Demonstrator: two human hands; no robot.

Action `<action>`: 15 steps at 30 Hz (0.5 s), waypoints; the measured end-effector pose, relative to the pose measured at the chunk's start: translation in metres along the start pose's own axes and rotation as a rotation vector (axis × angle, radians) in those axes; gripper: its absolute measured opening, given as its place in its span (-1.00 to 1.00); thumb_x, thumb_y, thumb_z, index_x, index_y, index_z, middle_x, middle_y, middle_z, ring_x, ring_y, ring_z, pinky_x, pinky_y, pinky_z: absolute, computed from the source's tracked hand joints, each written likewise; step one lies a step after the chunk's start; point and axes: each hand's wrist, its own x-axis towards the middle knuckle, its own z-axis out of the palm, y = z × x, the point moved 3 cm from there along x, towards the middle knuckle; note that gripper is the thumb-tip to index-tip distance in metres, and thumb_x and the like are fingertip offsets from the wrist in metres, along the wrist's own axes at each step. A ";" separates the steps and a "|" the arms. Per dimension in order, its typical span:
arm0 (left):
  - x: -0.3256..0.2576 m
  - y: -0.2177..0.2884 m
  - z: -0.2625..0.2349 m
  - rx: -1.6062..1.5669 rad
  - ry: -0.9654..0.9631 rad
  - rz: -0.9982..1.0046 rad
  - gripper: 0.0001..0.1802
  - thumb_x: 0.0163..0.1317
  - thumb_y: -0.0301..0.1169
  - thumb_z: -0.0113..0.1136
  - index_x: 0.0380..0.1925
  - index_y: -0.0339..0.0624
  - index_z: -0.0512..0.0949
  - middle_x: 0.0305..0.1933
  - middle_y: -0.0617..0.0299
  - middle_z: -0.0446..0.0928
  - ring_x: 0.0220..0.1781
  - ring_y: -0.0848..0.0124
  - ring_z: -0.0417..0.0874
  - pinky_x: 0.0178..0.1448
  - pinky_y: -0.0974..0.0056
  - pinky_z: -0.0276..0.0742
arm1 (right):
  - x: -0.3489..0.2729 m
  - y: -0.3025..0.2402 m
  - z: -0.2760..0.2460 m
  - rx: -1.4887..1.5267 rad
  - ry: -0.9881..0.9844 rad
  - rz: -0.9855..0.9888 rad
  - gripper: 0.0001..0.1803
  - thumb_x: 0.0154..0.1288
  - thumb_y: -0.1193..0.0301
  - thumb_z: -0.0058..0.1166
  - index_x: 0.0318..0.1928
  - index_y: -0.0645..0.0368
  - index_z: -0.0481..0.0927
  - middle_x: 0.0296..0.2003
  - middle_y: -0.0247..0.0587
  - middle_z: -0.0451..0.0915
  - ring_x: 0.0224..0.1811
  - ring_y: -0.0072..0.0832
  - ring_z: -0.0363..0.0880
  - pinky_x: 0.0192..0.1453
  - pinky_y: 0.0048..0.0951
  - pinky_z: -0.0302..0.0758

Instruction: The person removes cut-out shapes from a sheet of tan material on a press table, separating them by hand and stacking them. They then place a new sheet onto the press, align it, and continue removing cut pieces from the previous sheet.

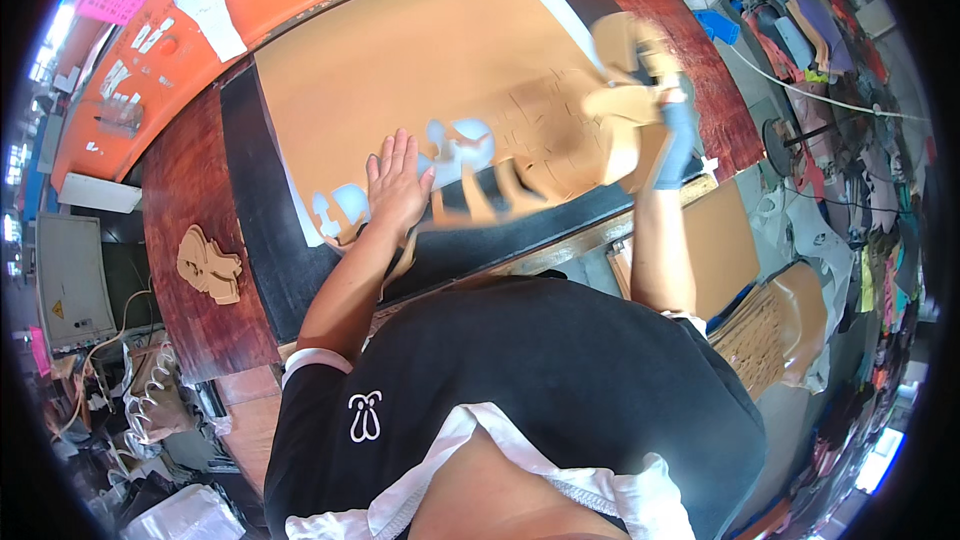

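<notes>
A large tan sheet (400, 40), which looks like leather, lies on a black board with cut-out gaps along its near edge. White backing shows through several gaps. My left hand (398, 185) rests flat on the sheet's near part beside the gaps, fingers stretched out. My right hand (672, 90), blurred by motion and in a grey-blue glove, is raised over the sheet's right side. It grips several tan cut pieces (625, 105), also smeared. Near the front edge, narrow curved strips (490, 195) of the sheet stand between the cut-outs.
A small stack of tan cut pieces (208, 265) sits on the dark red tabletop (185, 200) at left. An orange machine beam (140, 70) crosses the far side, with a white paper shape (208, 5) on it. More tan sheets (755, 340) lie at lower right. Coloured scraps (820, 50) hang beyond.
</notes>
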 end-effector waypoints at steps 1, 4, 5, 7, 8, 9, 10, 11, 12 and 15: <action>-0.001 -0.001 0.000 -0.007 -0.019 0.006 -0.33 0.32 -0.07 -0.14 0.34 -0.17 0.09 0.48 0.12 -0.07 0.51 0.22 -0.13 0.48 -0.03 -0.24 | -0.003 -0.019 -0.007 0.058 0.033 -0.028 -0.67 0.33 0.20 -0.11 -0.07 0.18 0.45 -0.15 -0.19 0.51 -0.17 -0.36 0.52 -0.07 -0.36 0.46; -0.001 -0.002 -0.011 -0.055 0.013 0.067 -0.39 0.30 -0.19 -0.08 0.30 -0.20 0.16 0.43 0.07 0.06 0.48 0.17 0.00 0.46 -0.03 -0.16 | 0.000 -0.073 -0.014 0.160 -0.094 -0.130 -0.64 0.37 0.17 -0.12 -0.04 0.19 0.46 -0.16 -0.14 0.52 -0.18 -0.38 0.53 -0.01 -0.29 0.52; -0.003 0.002 -0.018 -0.079 0.100 0.083 -0.41 0.29 -0.24 -0.05 0.29 -0.21 0.18 0.40 0.06 0.11 0.45 0.15 0.05 0.45 -0.04 -0.12 | 0.002 -0.084 -0.016 0.071 -0.088 -0.192 -0.65 0.38 0.19 -0.11 -0.05 0.20 0.47 -0.18 -0.15 0.52 -0.20 -0.40 0.53 -0.03 -0.31 0.53; -0.003 0.008 -0.032 -0.207 0.157 0.098 -0.44 0.26 -0.33 -0.01 0.25 -0.23 0.22 0.34 0.02 0.22 0.40 0.10 0.16 0.42 -0.05 -0.04 | -0.010 -0.082 -0.017 -0.181 -0.125 -0.384 -0.77 0.33 0.30 0.03 -0.17 0.22 0.54 -0.33 -0.28 0.56 -0.29 -0.51 0.53 -0.20 -0.43 0.48; -0.009 0.025 -0.039 -0.418 0.378 0.269 -0.50 0.24 -0.41 0.02 0.19 -0.27 0.27 0.24 0.06 0.34 0.32 0.16 0.29 0.36 -0.07 0.04 | -0.012 -0.070 -0.017 -0.441 -0.086 -0.403 -0.80 0.31 0.32 0.05 -0.21 0.20 0.55 -0.37 -0.27 0.56 -0.32 -0.50 0.53 -0.21 -0.44 0.47; -0.010 0.038 -0.032 -0.674 0.203 0.187 -0.52 0.25 -0.40 0.01 0.18 -0.25 0.28 0.19 0.08 0.37 0.28 0.20 0.32 0.33 -0.03 0.08 | -0.018 -0.055 -0.013 -0.679 -0.147 -0.459 -0.83 0.29 0.34 0.06 -0.25 0.19 0.57 -0.41 -0.26 0.56 -0.35 -0.49 0.53 -0.23 -0.46 0.47; -0.013 0.055 -0.023 -0.956 0.068 0.058 -0.53 0.27 -0.40 0.00 0.18 -0.23 0.29 0.15 0.10 0.40 0.24 0.24 0.34 0.30 0.01 0.12 | -0.018 -0.029 -0.007 -0.881 -0.229 -0.425 -0.83 0.27 0.34 0.07 -0.28 0.19 0.57 -0.43 -0.23 0.55 -0.37 -0.44 0.53 -0.25 -0.44 0.47; -0.015 0.072 -0.012 -1.200 -0.081 -0.070 -0.55 0.28 -0.40 -0.01 0.18 -0.22 0.30 0.10 0.12 0.43 0.19 0.28 0.37 0.27 0.05 0.16 | -0.017 0.001 0.001 -1.061 -0.337 -0.426 -0.83 0.26 0.33 0.08 -0.31 0.18 0.57 -0.45 -0.19 0.55 -0.40 -0.38 0.54 -0.27 -0.42 0.48; -0.017 0.079 -0.001 -1.373 -0.230 -0.358 -0.54 0.28 -0.36 0.01 0.18 -0.20 0.30 0.07 0.14 0.44 0.15 0.33 0.39 0.22 0.12 0.20 | -0.023 0.030 0.015 -1.153 -0.423 -0.676 -0.81 0.23 0.31 0.09 -0.35 0.19 0.56 -0.46 -0.13 0.54 -0.42 -0.25 0.54 -0.29 -0.33 0.48; -0.017 0.093 0.015 -1.687 -0.383 -0.713 -0.63 0.27 -0.25 0.04 0.02 -0.15 0.38 -0.06 0.18 0.49 -0.02 0.33 0.47 0.08 0.28 0.29 | -0.034 0.098 0.026 -1.257 -0.601 -0.633 -0.82 0.15 0.29 0.10 -0.40 0.15 0.56 -0.45 -0.11 0.54 -0.37 -0.15 0.54 -0.28 -0.20 0.46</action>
